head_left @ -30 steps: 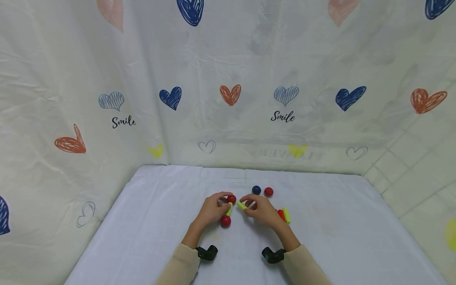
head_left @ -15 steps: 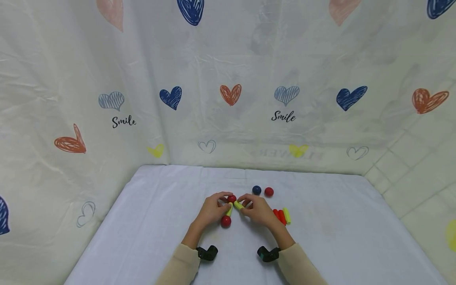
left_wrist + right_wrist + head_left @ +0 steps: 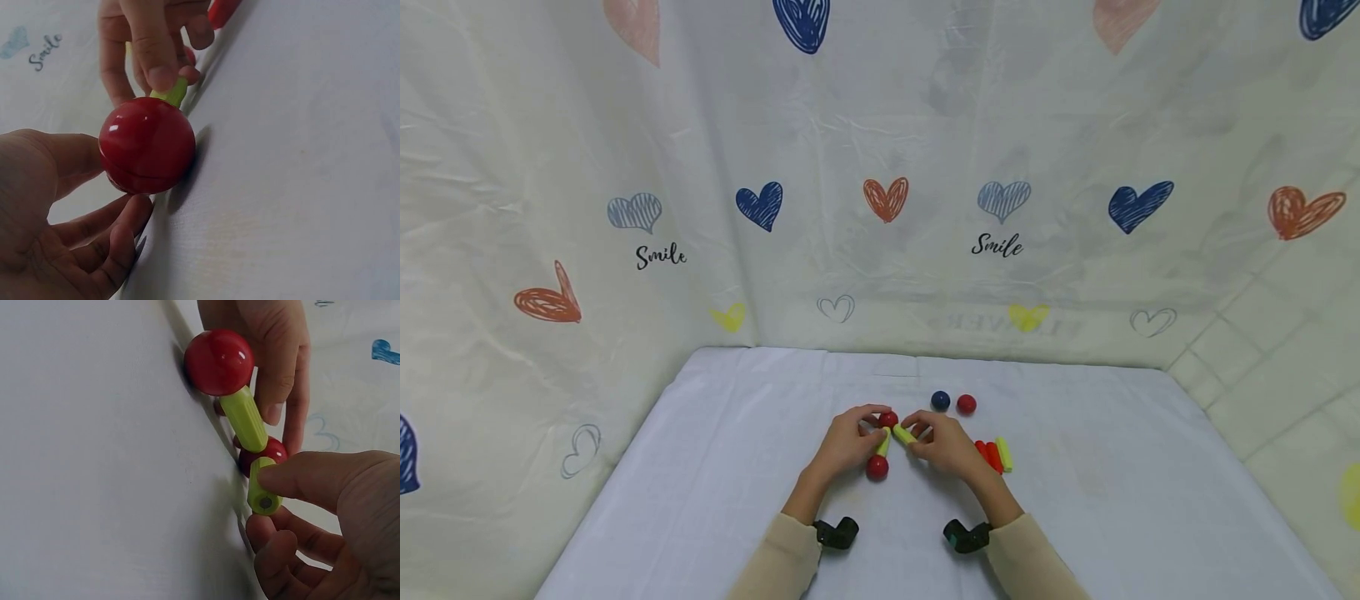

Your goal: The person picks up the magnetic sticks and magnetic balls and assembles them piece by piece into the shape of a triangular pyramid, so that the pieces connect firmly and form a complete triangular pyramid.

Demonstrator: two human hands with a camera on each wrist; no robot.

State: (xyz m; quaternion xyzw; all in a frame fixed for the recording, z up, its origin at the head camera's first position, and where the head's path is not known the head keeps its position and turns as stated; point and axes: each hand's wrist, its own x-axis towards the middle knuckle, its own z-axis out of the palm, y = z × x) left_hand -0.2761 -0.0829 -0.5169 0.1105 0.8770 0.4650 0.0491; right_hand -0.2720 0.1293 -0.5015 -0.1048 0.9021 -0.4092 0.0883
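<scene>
In the head view, my left hand (image 3: 847,439) grips a yellow-green magnetic stick (image 3: 245,420), its index finger reaching to the far red ball (image 3: 273,452). This stick runs between that ball and a near red ball (image 3: 147,145). My right hand (image 3: 949,444) pinches a second yellow-green magnetic stick (image 3: 260,501) between thumb and fingers. Its outward end shows a round grey disc. The other end is at the far red ball; whether they touch is hard to tell. Part of the far ball is hidden behind the second stick and fingers.
On the white cloth-covered table (image 3: 1105,500), a dark blue ball (image 3: 940,401) and another red ball (image 3: 966,404) lie behind my right hand. Two red sticks (image 3: 994,457) and a yellow-green stick (image 3: 1004,455) lie to its right. A heart-printed curtain (image 3: 940,275) hangs behind.
My right hand has moved left, bringing its stick up to the far red ball and uncovering more of the red sticks. The near red ball has shifted slightly right; my left hand stays in place.
</scene>
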